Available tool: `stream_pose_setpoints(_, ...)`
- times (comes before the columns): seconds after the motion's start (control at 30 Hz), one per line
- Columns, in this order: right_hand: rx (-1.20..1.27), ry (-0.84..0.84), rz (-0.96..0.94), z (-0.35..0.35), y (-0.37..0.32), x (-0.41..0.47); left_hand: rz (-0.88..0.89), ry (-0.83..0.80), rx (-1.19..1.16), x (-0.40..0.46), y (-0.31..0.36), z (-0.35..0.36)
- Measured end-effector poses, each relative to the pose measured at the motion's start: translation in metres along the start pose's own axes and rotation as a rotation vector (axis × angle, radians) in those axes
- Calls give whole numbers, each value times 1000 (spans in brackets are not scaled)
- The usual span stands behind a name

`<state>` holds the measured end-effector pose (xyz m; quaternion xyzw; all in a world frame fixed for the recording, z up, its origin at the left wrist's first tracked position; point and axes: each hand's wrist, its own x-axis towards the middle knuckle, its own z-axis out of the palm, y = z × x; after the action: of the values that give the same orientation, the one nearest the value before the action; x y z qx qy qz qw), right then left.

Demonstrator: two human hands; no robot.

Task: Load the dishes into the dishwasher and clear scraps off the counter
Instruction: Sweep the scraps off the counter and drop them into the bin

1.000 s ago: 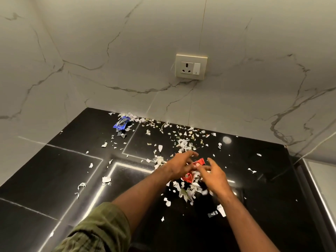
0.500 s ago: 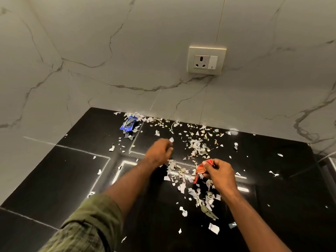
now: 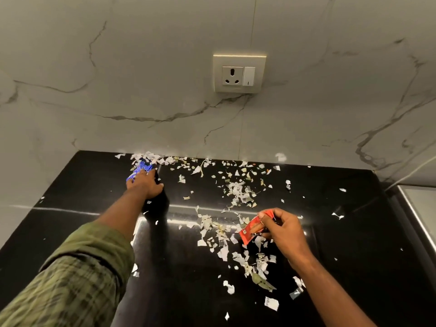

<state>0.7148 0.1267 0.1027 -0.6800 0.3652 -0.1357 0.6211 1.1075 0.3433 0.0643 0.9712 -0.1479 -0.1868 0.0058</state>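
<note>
Scraps (image 3: 238, 194) of torn paper lie strewn from the back edge of the black surface (image 3: 354, 232) toward its middle, between the two hands. The left hand (image 3: 144, 184) reaches to the back-left, fingers on a blue wrapper (image 3: 139, 169) by the wall, though whether it grips it I cannot tell. The right hand (image 3: 280, 230), nearer the front, pinches a red wrapper (image 3: 253, 228), so the left is better placed for the far litter.

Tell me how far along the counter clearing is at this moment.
Early. Nothing looks cleared yet. In hand: the right hand pinches a red wrapper, and the left hand reaches onto the blue wrapper near the wall; whether it grips it is unclear. Left: paper scraps cover much of the black counter. No dishes or dishwasher in view.
</note>
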Motion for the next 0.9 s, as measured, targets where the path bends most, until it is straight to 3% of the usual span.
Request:
stream_pose_setpoints(0.13, 41, 13, 18, -4, 2, 0, 139, 185, -2, -36, 10, 14)
stream_pose_setpoints(0.4, 84, -10, -5, 4, -5, -7, 364, 237, -765, -152, 57, 62)
stream_pose_setpoints(0.77, 182, -2, 3, -14, -6, -28, 278, 147, -1506, -256, 127, 77)
stream_pose_setpoints(0.9, 110, -5, -41, -3, -9, -45, 359, 155, -1479, -289, 139, 74)
